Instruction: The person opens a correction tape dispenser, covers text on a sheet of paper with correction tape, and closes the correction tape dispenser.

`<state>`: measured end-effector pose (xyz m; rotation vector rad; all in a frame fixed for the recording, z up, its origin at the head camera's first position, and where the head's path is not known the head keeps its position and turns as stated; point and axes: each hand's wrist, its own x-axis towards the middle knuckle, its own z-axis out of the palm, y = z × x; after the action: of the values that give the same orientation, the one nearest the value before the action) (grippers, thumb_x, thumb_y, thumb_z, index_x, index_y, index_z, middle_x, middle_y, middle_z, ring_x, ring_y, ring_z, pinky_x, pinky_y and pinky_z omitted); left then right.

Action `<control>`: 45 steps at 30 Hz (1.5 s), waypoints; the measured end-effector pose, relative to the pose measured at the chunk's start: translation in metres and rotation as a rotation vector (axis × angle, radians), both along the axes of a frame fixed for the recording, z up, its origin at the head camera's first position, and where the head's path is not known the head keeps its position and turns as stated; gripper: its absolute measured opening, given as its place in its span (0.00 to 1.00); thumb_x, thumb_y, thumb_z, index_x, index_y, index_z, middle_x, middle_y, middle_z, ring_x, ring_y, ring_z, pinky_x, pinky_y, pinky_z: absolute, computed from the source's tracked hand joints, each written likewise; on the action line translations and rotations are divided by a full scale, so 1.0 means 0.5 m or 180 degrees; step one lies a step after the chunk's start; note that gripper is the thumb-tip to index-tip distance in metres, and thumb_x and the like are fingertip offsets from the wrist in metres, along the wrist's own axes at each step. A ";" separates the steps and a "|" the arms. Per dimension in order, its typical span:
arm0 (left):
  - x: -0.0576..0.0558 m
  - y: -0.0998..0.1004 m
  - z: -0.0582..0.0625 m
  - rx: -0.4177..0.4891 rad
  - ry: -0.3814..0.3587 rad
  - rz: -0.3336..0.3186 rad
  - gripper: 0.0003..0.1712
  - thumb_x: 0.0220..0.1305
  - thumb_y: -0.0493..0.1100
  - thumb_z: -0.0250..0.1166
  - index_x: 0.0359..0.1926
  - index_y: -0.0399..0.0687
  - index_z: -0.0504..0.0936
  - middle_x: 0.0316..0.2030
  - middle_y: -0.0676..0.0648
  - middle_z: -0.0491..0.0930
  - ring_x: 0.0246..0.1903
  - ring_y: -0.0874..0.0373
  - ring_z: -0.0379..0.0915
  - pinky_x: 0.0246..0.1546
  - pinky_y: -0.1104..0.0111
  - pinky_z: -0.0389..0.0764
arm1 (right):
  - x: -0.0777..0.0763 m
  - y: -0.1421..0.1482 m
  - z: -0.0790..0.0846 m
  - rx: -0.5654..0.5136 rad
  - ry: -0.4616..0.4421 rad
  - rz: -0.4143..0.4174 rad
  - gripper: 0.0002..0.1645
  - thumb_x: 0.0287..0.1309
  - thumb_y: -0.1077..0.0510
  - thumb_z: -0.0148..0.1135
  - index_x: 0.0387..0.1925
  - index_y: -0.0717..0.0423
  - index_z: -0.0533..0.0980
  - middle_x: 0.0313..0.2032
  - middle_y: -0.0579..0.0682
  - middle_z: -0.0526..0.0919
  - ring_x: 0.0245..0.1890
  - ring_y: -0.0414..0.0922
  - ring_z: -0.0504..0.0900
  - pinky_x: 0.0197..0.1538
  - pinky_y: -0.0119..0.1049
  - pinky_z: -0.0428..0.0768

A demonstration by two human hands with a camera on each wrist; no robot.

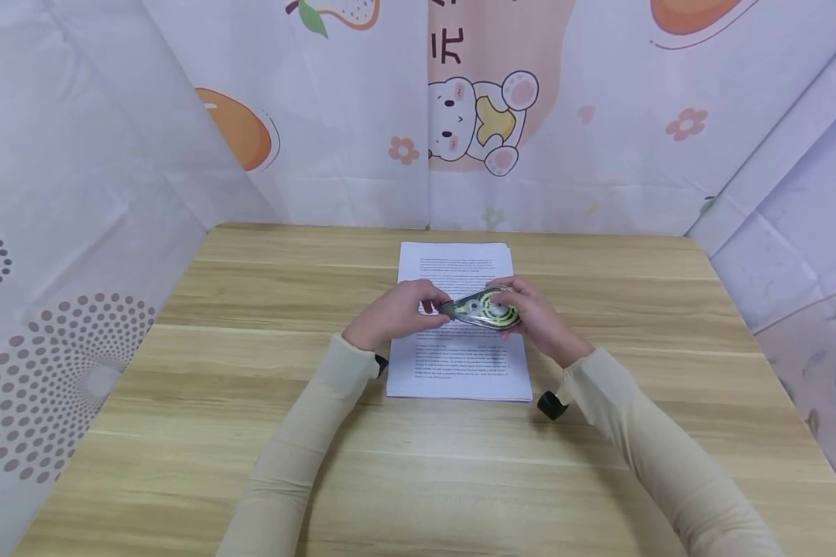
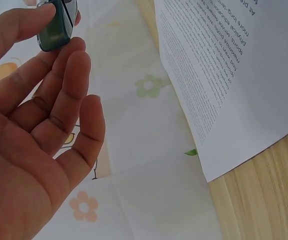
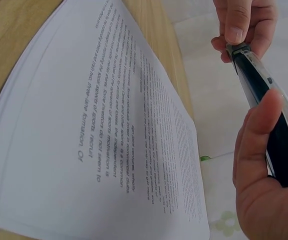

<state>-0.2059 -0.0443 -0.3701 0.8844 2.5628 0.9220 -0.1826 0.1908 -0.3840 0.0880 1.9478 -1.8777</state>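
A teardrop-shaped correction tape (image 1: 486, 307) with a clear casing, black and yellow-green inside, is held over a stack of printed paper (image 1: 460, 379). Its wide body lies in my right hand (image 1: 539, 319), the thumb on top. At the narrow end, my left hand (image 1: 399, 311) pinches the dark tip or cap (image 1: 448, 309) between thumb and fingers. Seen from the left wrist, that dark end (image 2: 55, 31) sits under the thumb while the other fingers curve loosely. In the right wrist view the dispenser (image 3: 280, 142) stands tilted between both hands. Whether the cap is on cannot be told.
The wooden table (image 1: 251, 294) extends around the paper on all sides. Patterned curtains (image 1: 348, 116) hang behind it and at both sides. A black wrist strap piece (image 1: 552, 404) hangs below the right cuff.
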 end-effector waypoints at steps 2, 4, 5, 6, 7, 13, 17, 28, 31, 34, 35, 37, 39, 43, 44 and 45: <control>0.000 -0.001 -0.001 0.0025 0.0046 -0.0015 0.14 0.58 0.44 0.65 0.45 0.46 0.83 0.35 0.52 0.79 0.36 0.59 0.71 0.38 0.71 0.73 | 0.001 -0.001 -0.002 -0.0037 0.0018 0.0001 0.24 0.65 0.57 0.45 0.60 0.58 0.61 0.47 0.53 0.69 0.26 0.39 0.75 0.23 0.27 0.75; -0.001 -0.003 -0.002 0.0068 0.0089 -0.0026 0.14 0.58 0.43 0.65 0.45 0.45 0.83 0.35 0.51 0.79 0.36 0.59 0.71 0.39 0.71 0.73 | 0.002 -0.003 -0.003 -0.0088 0.0044 -0.0006 0.24 0.65 0.57 0.45 0.60 0.59 0.61 0.46 0.52 0.69 0.26 0.38 0.75 0.23 0.27 0.75; -0.001 -0.003 -0.002 0.0090 0.0108 -0.0034 0.13 0.58 0.43 0.65 0.45 0.45 0.83 0.36 0.51 0.80 0.37 0.59 0.71 0.39 0.71 0.73 | 0.002 -0.004 -0.003 -0.0108 0.0055 -0.0010 0.23 0.65 0.57 0.45 0.60 0.59 0.61 0.46 0.52 0.69 0.26 0.38 0.75 0.23 0.27 0.75; -0.001 -0.004 -0.001 0.0105 0.0123 -0.0041 0.13 0.58 0.43 0.65 0.45 0.45 0.83 0.36 0.51 0.80 0.36 0.59 0.71 0.39 0.71 0.73 | 0.003 -0.005 -0.003 -0.0124 0.0066 -0.0011 0.23 0.65 0.57 0.45 0.60 0.59 0.61 0.46 0.52 0.68 0.26 0.38 0.75 0.23 0.27 0.75; -0.002 -0.005 -0.001 0.0113 0.0128 -0.0045 0.14 0.58 0.42 0.65 0.45 0.44 0.83 0.36 0.51 0.80 0.36 0.59 0.71 0.40 0.71 0.73 | 0.003 -0.006 -0.003 -0.0135 0.0078 -0.0007 0.23 0.65 0.57 0.45 0.59 0.59 0.62 0.46 0.52 0.68 0.26 0.38 0.74 0.23 0.27 0.75; -0.003 -0.007 0.001 0.0122 0.0086 -0.0054 0.14 0.58 0.43 0.65 0.45 0.45 0.83 0.35 0.51 0.79 0.36 0.59 0.71 0.40 0.71 0.73 | 0.004 -0.008 -0.003 -0.0139 0.0086 -0.0002 0.21 0.65 0.57 0.44 0.58 0.57 0.62 0.47 0.52 0.67 0.27 0.39 0.74 0.24 0.27 0.75; -0.002 -0.007 0.003 0.0141 0.0089 -0.0047 0.15 0.57 0.43 0.66 0.45 0.44 0.83 0.36 0.50 0.79 0.36 0.59 0.72 0.40 0.71 0.74 | 0.004 -0.010 -0.003 -0.0140 0.0110 -0.0022 0.21 0.66 0.56 0.44 0.58 0.56 0.62 0.47 0.53 0.67 0.27 0.39 0.74 0.24 0.27 0.75; 0.000 -0.001 0.006 0.0059 0.0160 -0.0033 0.16 0.57 0.44 0.66 0.46 0.44 0.83 0.36 0.50 0.79 0.36 0.59 0.72 0.39 0.72 0.74 | 0.006 -0.012 -0.005 -0.0215 0.0068 -0.0105 0.20 0.65 0.57 0.45 0.58 0.56 0.63 0.46 0.52 0.69 0.25 0.38 0.74 0.23 0.28 0.74; -0.001 -0.001 0.006 0.0050 0.0163 -0.0024 0.16 0.57 0.44 0.66 0.46 0.44 0.82 0.35 0.50 0.79 0.36 0.59 0.72 0.38 0.72 0.74 | 0.005 -0.013 -0.005 -0.0216 0.0054 -0.0101 0.22 0.65 0.57 0.44 0.59 0.57 0.62 0.46 0.52 0.68 0.26 0.38 0.74 0.24 0.27 0.74; -0.001 -0.003 0.006 0.0066 0.0152 -0.0017 0.16 0.57 0.44 0.66 0.46 0.44 0.82 0.35 0.50 0.79 0.36 0.59 0.71 0.38 0.72 0.74 | 0.005 -0.015 -0.004 -0.0206 0.0044 -0.0068 0.23 0.65 0.57 0.45 0.60 0.59 0.60 0.47 0.53 0.68 0.26 0.39 0.74 0.24 0.28 0.74; -0.001 -0.004 0.006 0.0075 0.0149 -0.0015 0.16 0.57 0.44 0.66 0.46 0.44 0.82 0.35 0.50 0.79 0.36 0.59 0.72 0.38 0.72 0.74 | 0.005 -0.015 -0.004 -0.0196 0.0041 -0.0059 0.24 0.66 0.57 0.45 0.61 0.59 0.60 0.47 0.53 0.67 0.26 0.39 0.74 0.25 0.28 0.75; -0.001 -0.005 0.005 0.0110 0.0138 -0.0023 0.15 0.57 0.44 0.66 0.46 0.44 0.82 0.35 0.50 0.79 0.36 0.59 0.72 0.38 0.72 0.74 | 0.005 -0.015 -0.004 -0.0158 0.0033 -0.0049 0.26 0.65 0.57 0.46 0.63 0.60 0.59 0.47 0.53 0.67 0.27 0.39 0.74 0.25 0.28 0.75; 0.000 -0.007 0.004 0.0146 0.0134 -0.0022 0.16 0.57 0.44 0.66 0.46 0.44 0.82 0.35 0.50 0.79 0.36 0.59 0.72 0.38 0.72 0.74 | 0.005 -0.014 -0.004 -0.0129 0.0038 -0.0036 0.28 0.65 0.57 0.47 0.64 0.61 0.59 0.46 0.53 0.68 0.26 0.39 0.74 0.25 0.28 0.75; 0.001 -0.012 0.002 0.0231 0.0112 0.0011 0.16 0.56 0.43 0.66 0.46 0.45 0.82 0.36 0.50 0.79 0.36 0.59 0.72 0.39 0.71 0.74 | 0.006 -0.011 -0.004 -0.0071 0.0072 0.0042 0.28 0.64 0.56 0.49 0.63 0.61 0.61 0.42 0.50 0.72 0.26 0.37 0.74 0.25 0.28 0.76; 0.001 -0.013 0.002 0.0243 0.0100 0.0024 0.16 0.56 0.43 0.66 0.46 0.45 0.82 0.36 0.51 0.79 0.37 0.59 0.72 0.39 0.71 0.74 | 0.006 -0.010 -0.004 -0.0067 0.0090 0.0068 0.28 0.64 0.56 0.50 0.63 0.62 0.61 0.40 0.49 0.73 0.26 0.37 0.74 0.25 0.28 0.76; 0.002 -0.014 0.002 0.0252 0.0086 0.0032 0.16 0.56 0.43 0.66 0.46 0.45 0.82 0.37 0.51 0.79 0.37 0.59 0.72 0.39 0.70 0.74 | 0.007 -0.009 -0.003 -0.0056 0.0103 0.0086 0.28 0.64 0.56 0.50 0.62 0.62 0.62 0.39 0.48 0.74 0.26 0.37 0.75 0.26 0.29 0.76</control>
<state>-0.2051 -0.0515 -0.3693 0.9123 2.5715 1.0276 -0.1792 0.1861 -0.3856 0.0260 1.9435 -1.8898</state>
